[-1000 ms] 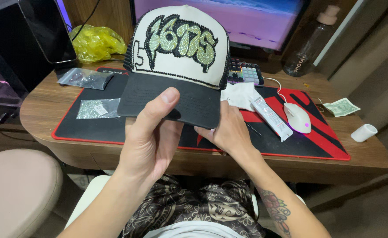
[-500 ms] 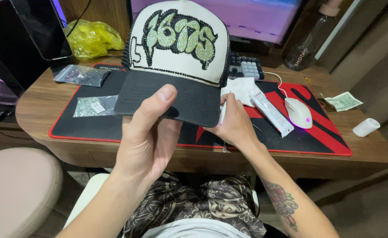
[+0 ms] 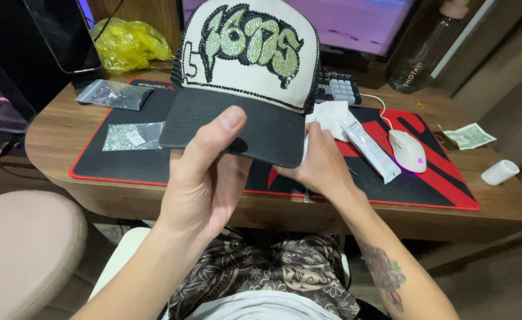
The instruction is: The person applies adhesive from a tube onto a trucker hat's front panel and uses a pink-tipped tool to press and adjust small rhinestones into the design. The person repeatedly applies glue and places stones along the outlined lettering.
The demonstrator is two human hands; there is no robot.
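1. Overall level: moderate indoor light, warm tone on the brown wooden worktop point(image 3: 53, 127); exposure even, no clipped whites.
2. Sources: the wide monitor with a purple-pink screen point(image 3: 362, 24) glows at top; the white computer mouse point(image 3: 407, 150) shows a small magenta lit spot.
3. Glare: green and black rhinestones on the cream-fronted black-brimmed cap point(image 3: 249, 71) sparkle; the clear plastic bag of small stones point(image 3: 132, 136) glints.
4. Shadows: soft, under the cap brim onto the left hand point(image 3: 205, 178) and right hand point(image 3: 320, 163); space beneath the worktop is dim.
5. Sharpness: centre crisp; slight wide-angle stretch at edges; upper left corner dark.
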